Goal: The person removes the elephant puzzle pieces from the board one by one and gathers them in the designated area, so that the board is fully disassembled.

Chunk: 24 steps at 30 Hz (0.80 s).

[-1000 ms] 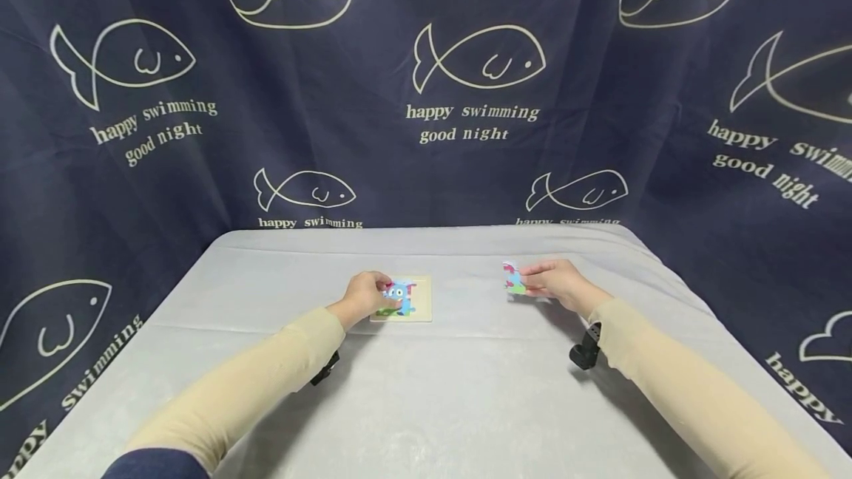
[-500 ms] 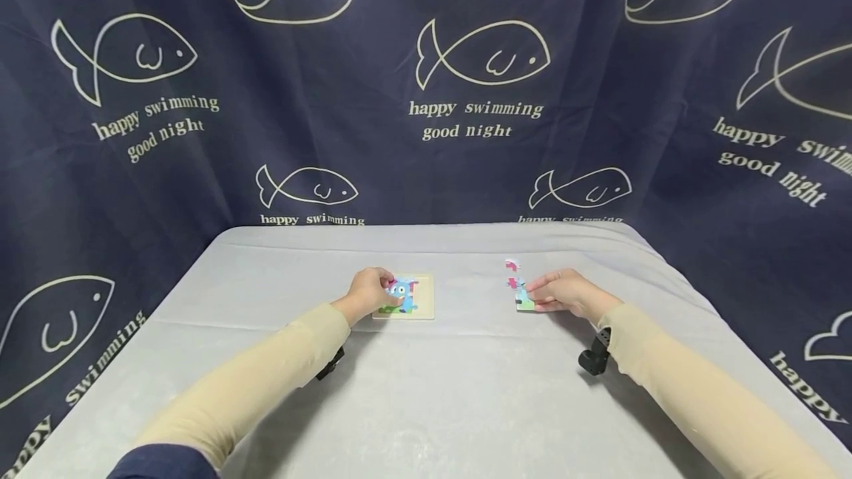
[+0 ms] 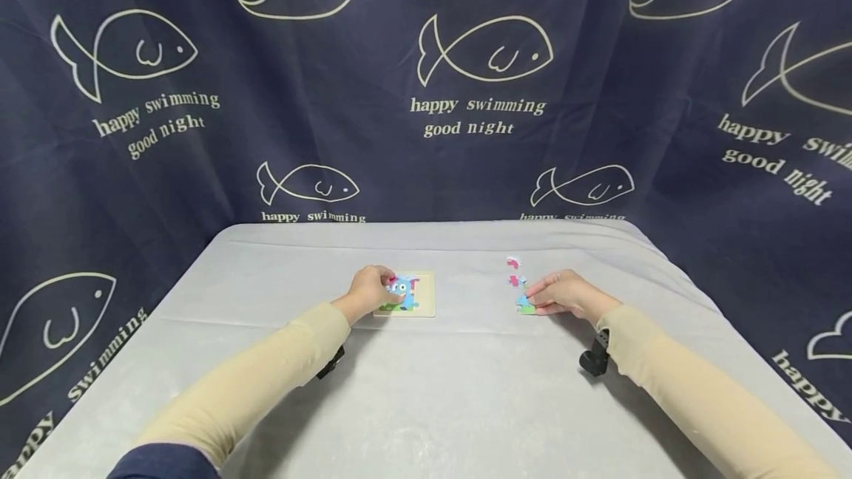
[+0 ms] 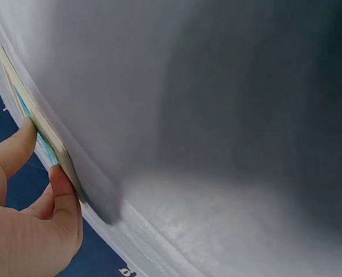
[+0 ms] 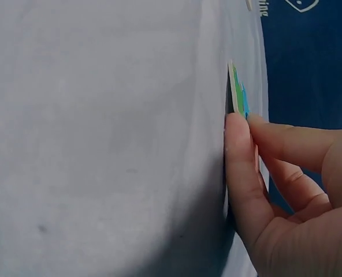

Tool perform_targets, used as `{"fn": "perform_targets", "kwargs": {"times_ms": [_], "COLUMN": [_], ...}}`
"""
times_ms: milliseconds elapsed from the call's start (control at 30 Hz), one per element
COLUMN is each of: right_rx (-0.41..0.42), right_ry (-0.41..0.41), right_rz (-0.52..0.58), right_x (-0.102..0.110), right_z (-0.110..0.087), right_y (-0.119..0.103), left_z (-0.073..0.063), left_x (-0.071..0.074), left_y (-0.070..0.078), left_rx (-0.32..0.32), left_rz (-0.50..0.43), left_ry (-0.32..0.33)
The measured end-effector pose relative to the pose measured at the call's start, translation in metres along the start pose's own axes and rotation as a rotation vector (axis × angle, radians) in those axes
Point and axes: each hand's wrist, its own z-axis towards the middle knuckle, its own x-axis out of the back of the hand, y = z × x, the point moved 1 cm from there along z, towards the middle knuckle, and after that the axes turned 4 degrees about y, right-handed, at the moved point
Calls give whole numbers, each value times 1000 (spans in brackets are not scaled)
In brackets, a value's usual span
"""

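A shallow pale puzzle tray lies left of the table's middle, with a blue cartoon animal picture of jigsaw pieces in its left part. My left hand holds the tray at its left side, fingers curled over the edge and picture. In the left wrist view, two fingertips touch the tray close to its rim. To the right, my right hand pinches a blue and green jigsaw piece at its right edge, low at the tabletop. The fingers cover part of this piece.
Loose pink and white jigsaw pieces lie just beyond the right hand, one behind another. The pale cloth-covered table ends at a dark blue fish-print curtain. Each wrist wears a black camera mount.
My right hand has moved slightly right and nearer to me, lowering the blue and green piece and exposing the pink pieces behind it. The left hand stays on the tray.
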Motion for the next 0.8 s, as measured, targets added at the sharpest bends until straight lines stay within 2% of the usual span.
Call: {"fn": "perform_targets", "kwargs": {"times_ms": [267, 533, 800], "right_rx": [54, 27, 39], "right_ry": [47, 45, 53], "right_rz": [-115, -71, 60], "right_x": [-5, -3, -6], "right_z": [-2, -1, 3], "right_y": [-3, -4, -11], "left_z": [-3, -1, 3], "left_x": [1, 0, -1], "left_y": [3, 1, -1], "left_rx": [1, 7, -2], "left_rz": [-2, -5, -23], "left_ry": [-1, 4, 25]}}
